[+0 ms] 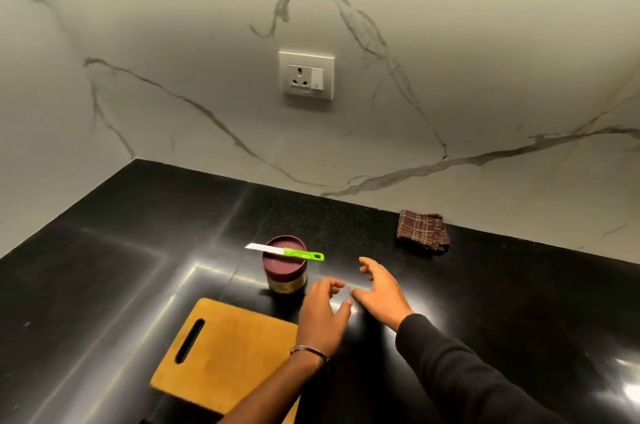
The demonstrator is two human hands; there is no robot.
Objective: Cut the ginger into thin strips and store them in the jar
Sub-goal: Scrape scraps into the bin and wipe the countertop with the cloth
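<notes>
A jar (286,280) with a maroon lid stands on the black counter. A knife (284,252) with a white blade and green handle lies flat across that lid. In front of the jar lies a bare wooden cutting board (221,354) with a handle slot. My left hand (323,314) hovers to the right of the jar with loosely spread fingers, holding nothing. My right hand (381,288) is beside it, fingers spread, also holding nothing. No ginger is in view.
A folded brown checked cloth (423,230) lies at the back right of the counter (104,285) near the marble wall. A wall socket (307,74) sits above the counter. The counter ends in a corner at the left.
</notes>
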